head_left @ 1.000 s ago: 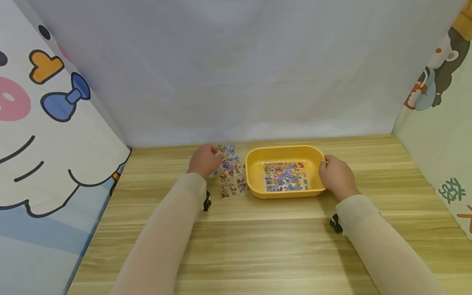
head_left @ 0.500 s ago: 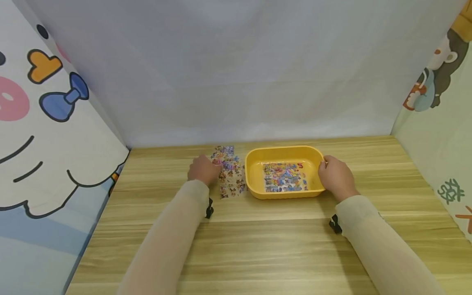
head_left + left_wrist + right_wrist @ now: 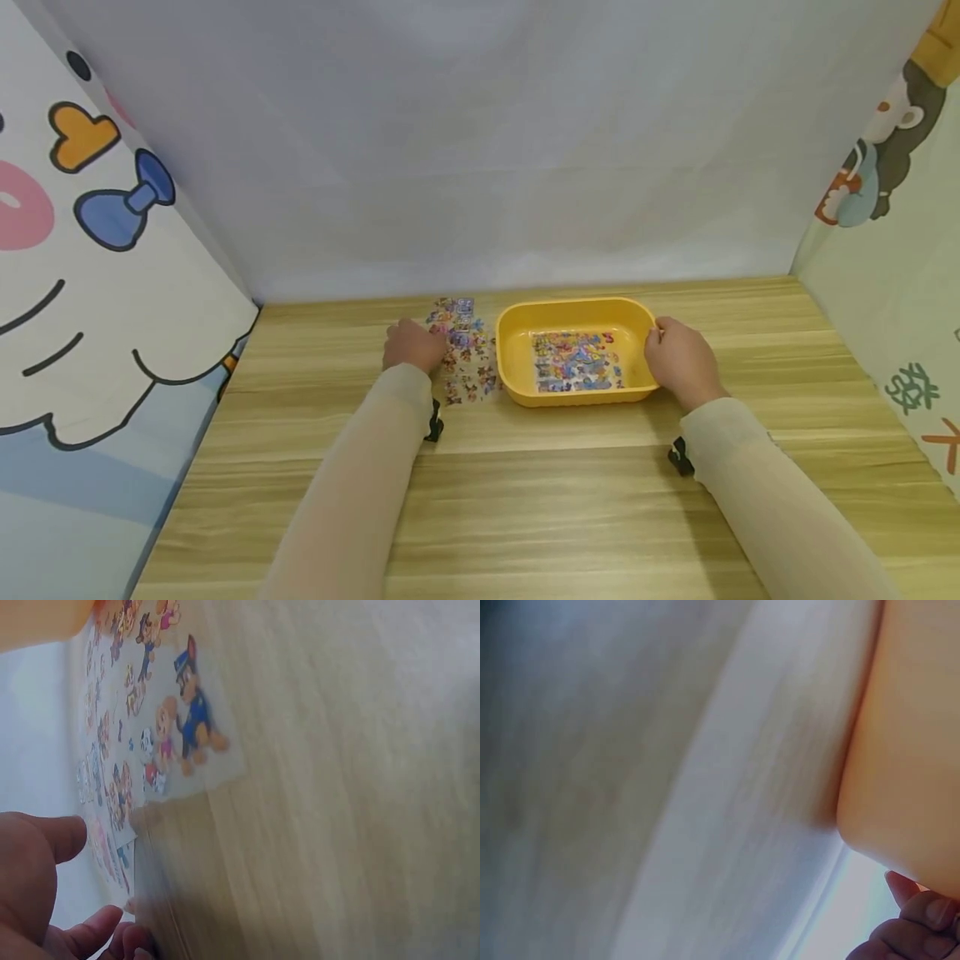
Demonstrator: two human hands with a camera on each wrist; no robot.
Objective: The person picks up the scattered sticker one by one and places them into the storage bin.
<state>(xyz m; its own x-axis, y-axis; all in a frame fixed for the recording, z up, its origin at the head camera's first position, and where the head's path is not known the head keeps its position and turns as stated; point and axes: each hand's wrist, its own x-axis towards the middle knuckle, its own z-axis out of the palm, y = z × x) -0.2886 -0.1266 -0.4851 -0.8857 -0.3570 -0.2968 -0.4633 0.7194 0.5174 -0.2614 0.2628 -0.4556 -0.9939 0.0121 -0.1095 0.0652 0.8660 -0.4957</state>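
Observation:
Clear sticker sheets (image 3: 463,354) with small cartoon figures lie on the table, left of a yellow plastic basin (image 3: 573,398). At their left edge is my left hand (image 3: 415,346). In the left wrist view its thumb (image 3: 67,838) and fingers (image 3: 101,930) stand apart, with the fingertips close to a sheet's corner; whether they touch it I cannot tell. My right hand (image 3: 681,358) grips the basin's right rim, its fingers curled under the edge in the right wrist view. More clear stickers (image 3: 577,361) lie flat inside the basin.
The wood-grain table (image 3: 525,508) ends at a pale cloth backdrop (image 3: 480,167). A cartoon-printed panel (image 3: 180,308) stands along the left side, and a pale green printed panel (image 3: 892,317) along the right.
My left hand has come slightly toward me along the sheets' left edge, uncovering stickers near the far end. The right hand keeps its grip on the basin, which stays in place.

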